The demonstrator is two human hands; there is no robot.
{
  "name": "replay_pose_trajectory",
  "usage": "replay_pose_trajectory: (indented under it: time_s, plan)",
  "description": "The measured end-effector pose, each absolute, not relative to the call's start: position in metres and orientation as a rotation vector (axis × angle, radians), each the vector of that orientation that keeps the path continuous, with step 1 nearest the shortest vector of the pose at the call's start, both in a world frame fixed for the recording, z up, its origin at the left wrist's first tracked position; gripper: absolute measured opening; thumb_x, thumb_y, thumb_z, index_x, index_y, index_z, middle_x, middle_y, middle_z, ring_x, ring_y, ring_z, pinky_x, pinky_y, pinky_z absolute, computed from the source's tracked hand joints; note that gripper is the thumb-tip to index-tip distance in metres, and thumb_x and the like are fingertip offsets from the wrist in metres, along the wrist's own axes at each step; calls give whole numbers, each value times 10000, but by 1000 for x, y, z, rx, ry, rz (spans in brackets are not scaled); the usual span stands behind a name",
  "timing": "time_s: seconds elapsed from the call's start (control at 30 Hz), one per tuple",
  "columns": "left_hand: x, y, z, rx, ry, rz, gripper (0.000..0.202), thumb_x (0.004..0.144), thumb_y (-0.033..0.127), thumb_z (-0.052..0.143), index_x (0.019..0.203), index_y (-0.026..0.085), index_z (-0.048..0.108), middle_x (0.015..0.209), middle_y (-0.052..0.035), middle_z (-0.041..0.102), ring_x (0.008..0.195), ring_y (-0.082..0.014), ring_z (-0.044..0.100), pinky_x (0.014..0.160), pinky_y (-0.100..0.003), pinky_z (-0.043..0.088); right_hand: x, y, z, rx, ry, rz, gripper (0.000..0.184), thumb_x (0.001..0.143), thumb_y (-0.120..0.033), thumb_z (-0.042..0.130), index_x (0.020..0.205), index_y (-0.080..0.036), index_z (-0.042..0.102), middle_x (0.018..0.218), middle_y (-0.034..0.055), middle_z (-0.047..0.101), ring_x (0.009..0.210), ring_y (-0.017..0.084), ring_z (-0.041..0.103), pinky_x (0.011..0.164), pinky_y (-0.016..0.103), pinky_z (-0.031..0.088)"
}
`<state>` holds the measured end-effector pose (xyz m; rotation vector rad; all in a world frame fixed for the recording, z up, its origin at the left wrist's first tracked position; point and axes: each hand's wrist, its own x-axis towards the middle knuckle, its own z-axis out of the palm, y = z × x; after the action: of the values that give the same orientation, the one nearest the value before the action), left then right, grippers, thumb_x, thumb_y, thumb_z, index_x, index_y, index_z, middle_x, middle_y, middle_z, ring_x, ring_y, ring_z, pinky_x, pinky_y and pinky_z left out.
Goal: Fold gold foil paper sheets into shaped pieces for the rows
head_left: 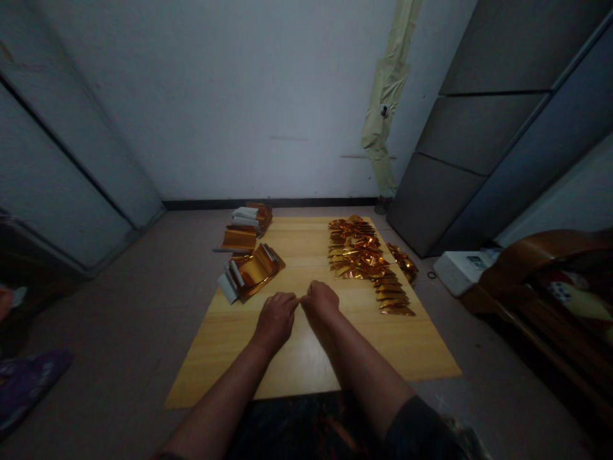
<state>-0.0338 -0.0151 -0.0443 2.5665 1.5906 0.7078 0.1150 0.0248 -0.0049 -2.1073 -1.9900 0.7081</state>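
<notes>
The left grip (275, 318) and right grip (320, 304) close narrow, fingertips meeting on a thin strip (301, 299), too small to make out, over the bench (306, 358). Gold foil folds (357, 252) lie ahead-right of the grips, foil bundles (253, 271) ahead-left.

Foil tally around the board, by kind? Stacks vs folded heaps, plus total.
Foil stacks: 3
Folded foil heaps: 2
Total: 5
</notes>
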Motion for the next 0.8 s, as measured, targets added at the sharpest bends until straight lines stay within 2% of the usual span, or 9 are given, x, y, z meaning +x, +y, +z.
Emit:
replay_pose_trajectory:
  time_s: [0.4,0.53,0.63,0.8]
  plan:
    - [-32,-16,-41,2661,1642,602,258,874,141,499,1039,216,683,1073,-84,673,989,-232,562,793,-377,443,113,30,-7,-2158,-1955,736,214,728,-270,654,940,-236,657,998,83,693,915,231,656,676,276,433]
    - [-29,-17,-38,2648,1688,604,240,884,157,498,1021,218,686,1073,-85,674,992,-239,561,780,-382,442,115,32,-8,-2127,-1977,730,142,811,-270,591,918,-219,669,985,98,698,901,224,655,648,267,408]
    - [-27,-19,-37,2613,1732,608,251,865,151,514,1026,223,692,1090,-92,669,1001,-245,563,785,-389,444,117,31,-8,-2106,-1980,746,155,872,-262,528,900,-211,672,974,104,698,871,203,645,638,262,384]
    - [-24,-21,-39,2566,1814,574,294,826,126,525,1041,236,692,1137,-81,666,1043,-249,554,814,-396,436,122,24,-7,-2024,-1924,794,139,836,-193,531,826,-196,669,864,63,683,757,155,593,589,239,319]
